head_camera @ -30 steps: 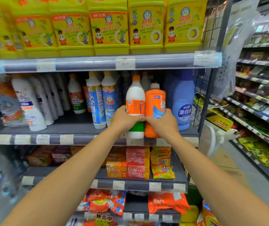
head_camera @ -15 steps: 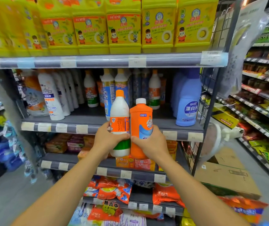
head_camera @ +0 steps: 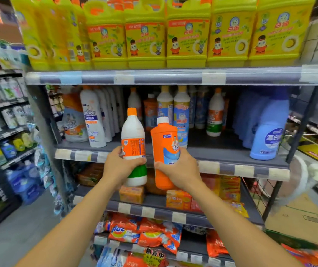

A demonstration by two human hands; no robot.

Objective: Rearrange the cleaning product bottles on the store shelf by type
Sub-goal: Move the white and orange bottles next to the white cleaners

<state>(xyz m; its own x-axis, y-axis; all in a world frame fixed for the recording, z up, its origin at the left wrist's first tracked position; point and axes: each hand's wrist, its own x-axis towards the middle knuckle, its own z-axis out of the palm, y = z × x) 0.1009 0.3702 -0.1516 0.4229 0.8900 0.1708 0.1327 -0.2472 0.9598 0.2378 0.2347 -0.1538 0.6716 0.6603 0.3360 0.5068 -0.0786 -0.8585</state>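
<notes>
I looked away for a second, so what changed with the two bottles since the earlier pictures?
Both bottles came off the shelf toward the person. The left hand holds the white bottle and the right hand the orange bottle, now slightly apart. The grips and the blue bottle on the shelf stayed.

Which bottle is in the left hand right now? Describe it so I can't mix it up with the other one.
Start at the middle shelf under the yellow jugs. Just in front of it two hands hold bottles side by side. The left hand holds the white bottle with an orange cap, orange label and green band; its neighbour, the orange bottle, has a white cap.
</notes>
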